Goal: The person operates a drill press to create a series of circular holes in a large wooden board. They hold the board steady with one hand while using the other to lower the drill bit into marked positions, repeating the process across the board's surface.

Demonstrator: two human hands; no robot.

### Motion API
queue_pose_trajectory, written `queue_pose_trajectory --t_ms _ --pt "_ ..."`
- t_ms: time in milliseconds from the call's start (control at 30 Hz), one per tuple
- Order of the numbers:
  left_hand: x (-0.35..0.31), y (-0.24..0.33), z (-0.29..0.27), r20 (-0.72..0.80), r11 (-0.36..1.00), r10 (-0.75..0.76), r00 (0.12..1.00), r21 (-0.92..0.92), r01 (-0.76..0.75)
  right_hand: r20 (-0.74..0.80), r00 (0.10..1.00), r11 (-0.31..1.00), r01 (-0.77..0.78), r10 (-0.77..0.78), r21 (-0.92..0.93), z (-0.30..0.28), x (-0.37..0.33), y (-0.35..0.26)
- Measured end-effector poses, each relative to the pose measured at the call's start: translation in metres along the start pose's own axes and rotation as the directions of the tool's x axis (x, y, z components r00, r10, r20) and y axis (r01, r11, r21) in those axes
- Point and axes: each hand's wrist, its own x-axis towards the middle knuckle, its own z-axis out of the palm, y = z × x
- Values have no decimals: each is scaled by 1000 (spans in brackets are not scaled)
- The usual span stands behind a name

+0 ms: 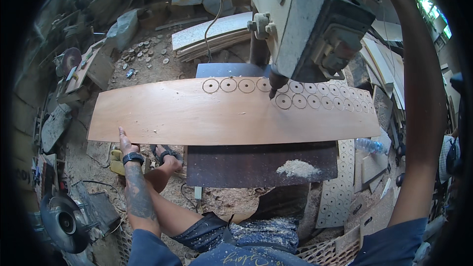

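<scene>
A long, pale plywood board (167,113) lies across the table of a drill press (300,24). Two rows of round cuts, each with a small centre hole, run along its far right part. The machine's pointed bit (272,93) is right by the board's surface, at the left end of the nearer row; whether it touches I cannot tell. My left hand (126,144) grips the board's near edge toward the left, thumb on top and fingers underneath. My right arm reaches up along the right side past the machine head, and its hand is beyond the upper edge.
Under the board, a dark tabletop (236,165) carries a heap of sawdust (298,168). A plastic bottle (370,146) and a circle-cut sheet (336,199) are at the right. Behind are stacked boards (212,37) and scattered discs (143,51). A round black machine part (65,222) stands lower left.
</scene>
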Motion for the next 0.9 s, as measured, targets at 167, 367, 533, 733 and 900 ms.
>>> queue_pose_trajectory --t_ms 167,367,533,733,900 --pt "-17 -6 19 -47 999 -27 999 -25 26 -41 999 997 3 -6 -77 2 -4 0" --pt "-24 -5 16 0 999 -20 1000 -41 20 42 997 998 -58 58 -6 -5 -5 5" --pt "-20 -8 13 43 998 11 999 -60 -8 -28 1000 1000 -1 1 2 -9 -19 -4" --pt "-16 -10 9 -7 999 -2 1000 -55 2 6 995 994 -104 104 18 -12 -33 8" --pt "-18 -9 13 -33 999 -28 999 -25 28 -17 988 988 154 -154 22 4 -60 34"
